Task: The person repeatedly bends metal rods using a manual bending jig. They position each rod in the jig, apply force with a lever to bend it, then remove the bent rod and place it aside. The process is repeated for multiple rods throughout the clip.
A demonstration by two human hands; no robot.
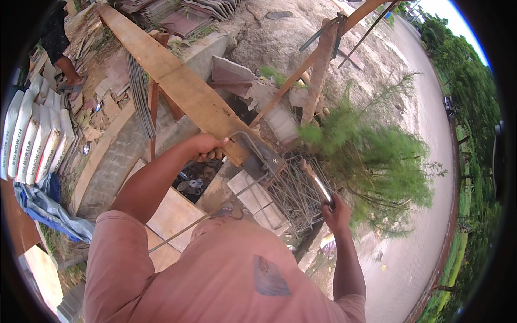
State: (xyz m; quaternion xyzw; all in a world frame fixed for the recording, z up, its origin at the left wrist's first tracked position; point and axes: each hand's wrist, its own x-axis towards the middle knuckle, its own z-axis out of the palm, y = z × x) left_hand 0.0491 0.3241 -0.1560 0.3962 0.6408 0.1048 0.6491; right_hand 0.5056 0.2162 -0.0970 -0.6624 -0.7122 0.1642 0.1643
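Observation:
My left hand (207, 146) is closed on the near edge of a long wooden plank (177, 81), with the thumb on top and the fingers curled at its side. A dark metal plate (273, 163) covers the plank's near end. Across that end lies a bent steel rod (249, 141); a long straight part runs down to the left, in front of my body. Right of the plank, my right hand (337, 213) grips a hammer (322, 188) by its dark handle end. Its shiny shaft slants up and left to a rusty-looking head, apart from the plate.
Below the plank's end lies a heap of bent steel rods (296, 199). A leafy green branch (371, 161) spreads at the right. White bags (40, 134) stand stacked at the left, above a blue tarp (54, 207). Straight rods (140, 94) lean nearby. Another person's leg (65, 67) shows far left.

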